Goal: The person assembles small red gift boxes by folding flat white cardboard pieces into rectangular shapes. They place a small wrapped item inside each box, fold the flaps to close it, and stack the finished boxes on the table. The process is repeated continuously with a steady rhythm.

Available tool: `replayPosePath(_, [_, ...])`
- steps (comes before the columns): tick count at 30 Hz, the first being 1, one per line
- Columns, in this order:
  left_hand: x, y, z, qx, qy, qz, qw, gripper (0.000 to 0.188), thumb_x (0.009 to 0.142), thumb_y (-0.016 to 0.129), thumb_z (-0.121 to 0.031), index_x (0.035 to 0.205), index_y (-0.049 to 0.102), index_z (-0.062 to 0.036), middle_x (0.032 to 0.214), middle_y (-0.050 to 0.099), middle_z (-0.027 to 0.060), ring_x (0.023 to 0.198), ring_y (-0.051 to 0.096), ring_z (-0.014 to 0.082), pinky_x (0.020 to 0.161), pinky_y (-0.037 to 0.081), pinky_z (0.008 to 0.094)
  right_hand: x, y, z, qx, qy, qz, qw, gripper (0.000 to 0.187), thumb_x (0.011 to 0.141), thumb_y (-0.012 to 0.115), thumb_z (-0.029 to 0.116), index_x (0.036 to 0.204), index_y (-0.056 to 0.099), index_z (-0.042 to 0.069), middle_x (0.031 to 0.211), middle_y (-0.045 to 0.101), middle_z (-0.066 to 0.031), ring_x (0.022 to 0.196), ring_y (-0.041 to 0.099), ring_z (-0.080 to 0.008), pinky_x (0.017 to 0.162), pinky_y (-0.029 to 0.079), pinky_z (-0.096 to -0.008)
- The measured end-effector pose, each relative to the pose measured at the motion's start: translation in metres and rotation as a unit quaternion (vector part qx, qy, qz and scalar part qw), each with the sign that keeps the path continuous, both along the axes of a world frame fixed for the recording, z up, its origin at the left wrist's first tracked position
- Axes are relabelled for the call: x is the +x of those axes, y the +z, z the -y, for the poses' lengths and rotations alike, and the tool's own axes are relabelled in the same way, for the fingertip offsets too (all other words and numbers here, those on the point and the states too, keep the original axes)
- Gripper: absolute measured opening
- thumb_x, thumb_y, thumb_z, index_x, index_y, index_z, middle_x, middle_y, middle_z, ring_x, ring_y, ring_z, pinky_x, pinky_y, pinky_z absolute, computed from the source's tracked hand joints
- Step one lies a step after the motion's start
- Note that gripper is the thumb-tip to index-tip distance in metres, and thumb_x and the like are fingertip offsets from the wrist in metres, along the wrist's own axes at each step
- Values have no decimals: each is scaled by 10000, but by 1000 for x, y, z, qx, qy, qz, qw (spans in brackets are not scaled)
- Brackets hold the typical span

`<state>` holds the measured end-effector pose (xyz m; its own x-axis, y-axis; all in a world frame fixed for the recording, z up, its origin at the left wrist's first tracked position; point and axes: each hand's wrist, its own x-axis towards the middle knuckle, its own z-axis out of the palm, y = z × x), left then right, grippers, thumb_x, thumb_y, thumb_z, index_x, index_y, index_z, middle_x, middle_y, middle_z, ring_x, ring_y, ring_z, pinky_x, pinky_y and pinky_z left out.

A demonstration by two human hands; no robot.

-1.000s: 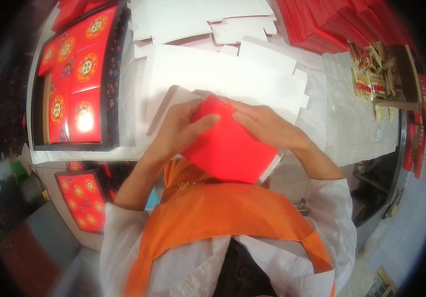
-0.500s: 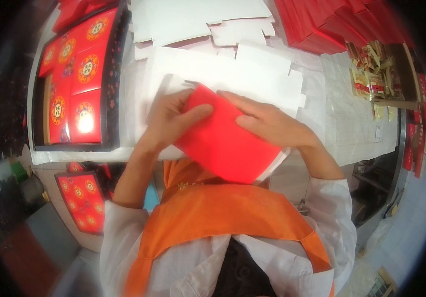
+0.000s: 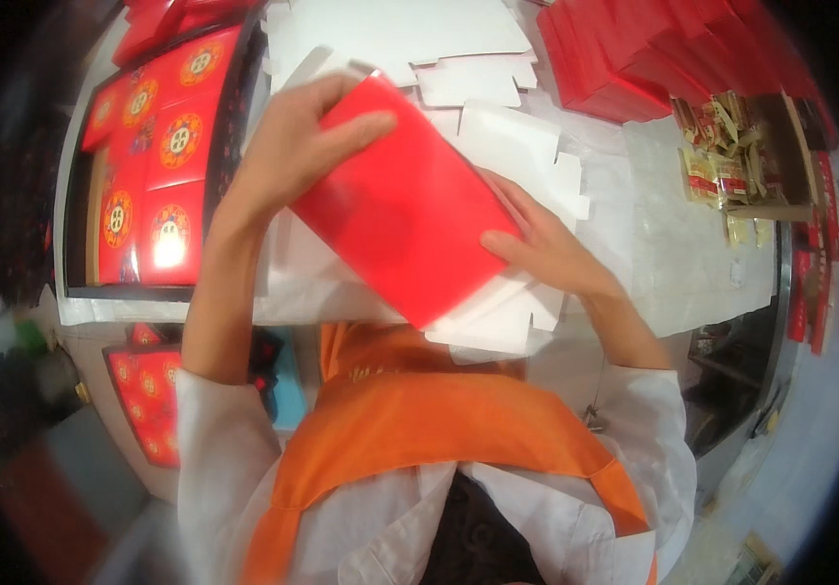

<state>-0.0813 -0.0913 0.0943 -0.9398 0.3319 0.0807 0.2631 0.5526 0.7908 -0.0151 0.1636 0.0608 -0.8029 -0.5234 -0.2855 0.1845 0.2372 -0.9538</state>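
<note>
A red carton [image 3: 410, 195] with white flaps at its lower right end is held tilted above the table, its wide red face turned up. My left hand [image 3: 307, 136] grips its upper left edge, thumb on the red face and fingers behind. Lower on the opposite edge, my right hand [image 3: 536, 239] holds it the same way, thumb on top. Whether the carton is still flat or partly opened, I cannot tell. White flattened cartons [image 3: 390, 34] lie overlapping under and beyond it.
To the left stands a dark-rimmed tray [image 3: 137, 292] of red boxes with round flower emblems. Red cartons [image 3: 624, 58] are stacked at the far right, and small wrapped packets [image 3: 726, 171] spill from a cardboard box nearer me. A patterned red box [image 3: 147, 390] sits below the table's left side.
The red carton has moved away from me and to the left, and more of its red face shows. My left hand went up and left with it; my right hand slid lower along its edge.
</note>
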Motion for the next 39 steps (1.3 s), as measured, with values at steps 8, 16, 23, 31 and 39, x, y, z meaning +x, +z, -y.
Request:
replayPosePath(8, [70,2,-52,360,40,-125,924,269,772,549,14,1036,499,5,992,537,81,908,507,178,793,402,272,-30,-37,41,-206,-299,-84,928,602,855,503,191,1331,190,-6,1284,345,-158,1157,368,-183,967,292,-283])
replayPosePath(16, [79,-53,-88,593,176,201,759,287,844,525,-53,1121,453,-26,1094,510,50,997,482,131,904,369,286,-16,-15,73,-158,-308,-140,928,586,864,464,180,1325,174,-33,1260,365,-154,1145,374,-200,953,299,-283])
replayPosePath(23, [73,-57,-84,626,160,181,741,256,839,546,-80,1089,498,-59,1060,536,14,983,497,120,882,392,283,-4,-10,70,-168,-220,-46,960,501,926,315,271,1332,214,-4,1273,368,-100,1055,405,-146,851,346,-241])
replayPosePath(31, [75,-58,-83,573,193,165,780,224,857,508,-60,1081,501,-71,1047,538,26,981,503,117,860,410,269,-9,-27,68,-150,-258,-153,942,488,932,305,246,1308,231,-55,1300,348,-162,1199,332,-209,976,263,-275])
replayPosePath(39, [76,-71,-82,468,163,85,864,144,879,490,-92,1005,536,-39,956,535,5,836,479,65,727,401,220,-5,-22,71,-130,-267,-111,948,481,939,283,259,1318,244,-36,1083,499,-121,895,479,-138,806,380,-231])
